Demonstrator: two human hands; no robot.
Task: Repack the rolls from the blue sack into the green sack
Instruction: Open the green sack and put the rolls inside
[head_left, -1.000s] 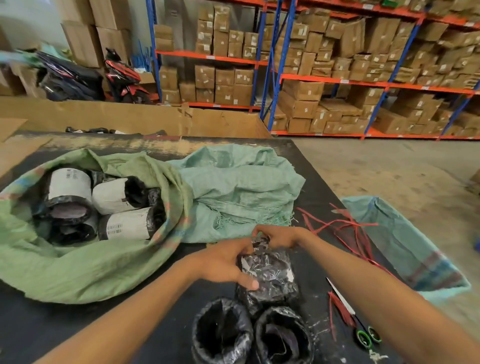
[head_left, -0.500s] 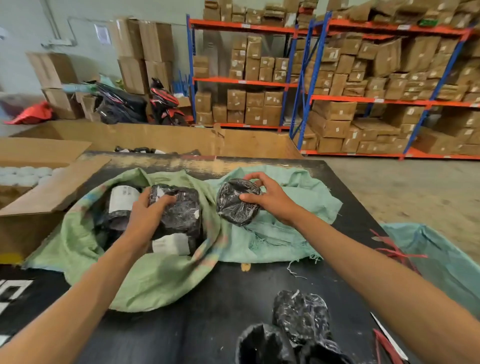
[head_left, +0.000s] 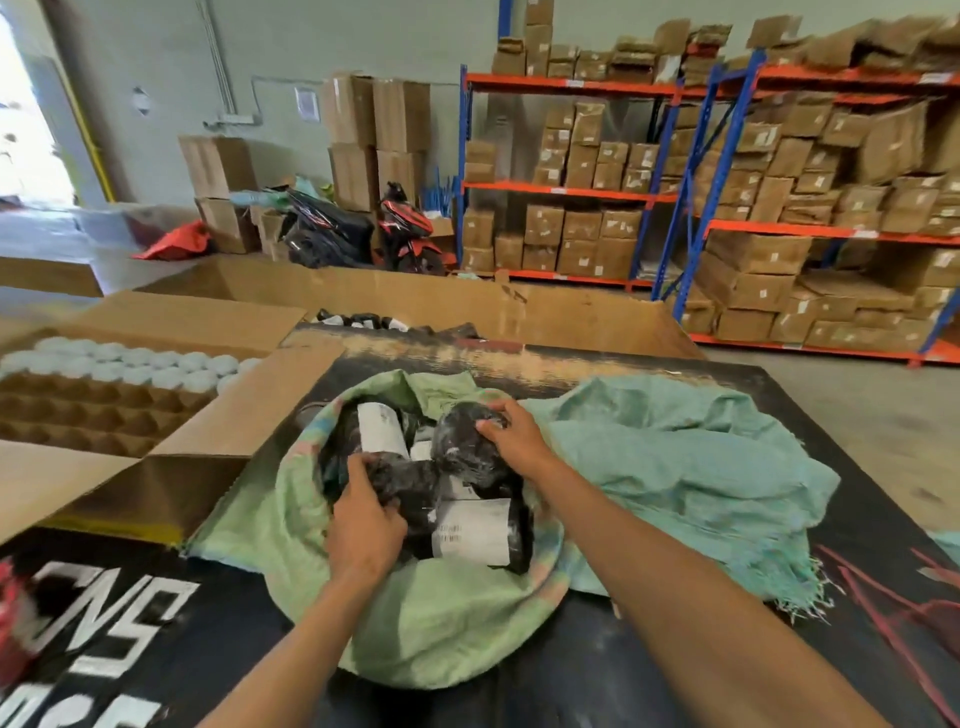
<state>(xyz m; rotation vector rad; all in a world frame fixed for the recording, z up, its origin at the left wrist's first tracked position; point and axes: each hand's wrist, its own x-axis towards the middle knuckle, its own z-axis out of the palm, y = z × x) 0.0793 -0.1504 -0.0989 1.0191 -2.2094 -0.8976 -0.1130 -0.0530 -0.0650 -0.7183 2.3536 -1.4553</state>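
Fingers (head_left: 358, 470) of the left hand (head_left: 363, 525) and right hand (head_left: 517, 439) each close on a black plastic-wrapped roll (head_left: 467, 447) inside the open green woven sack (head_left: 426, 618) on the black bench (head_left: 597, 675); the right-hand roll, lying roughly crosswise, was half a second ago above the pale blue-green woven sack (head_left: 675, 462).

Warehouse interior. Far wall (head_left: 291, 47) pale grey-green, with a conduit running up it and a small notice posted. Bright daylight enters through an opening (head_left: 26, 130) at far left. Concrete floor (head_left: 857, 410) at right. Blue-and-orange racking (head_left: 691, 187) along the far right, loaded with cardboard cartons (head_left: 582, 228) (stacked unevenly). What look like two scooters (head_left: 363, 228) are parked by the wall; the view is blurred.
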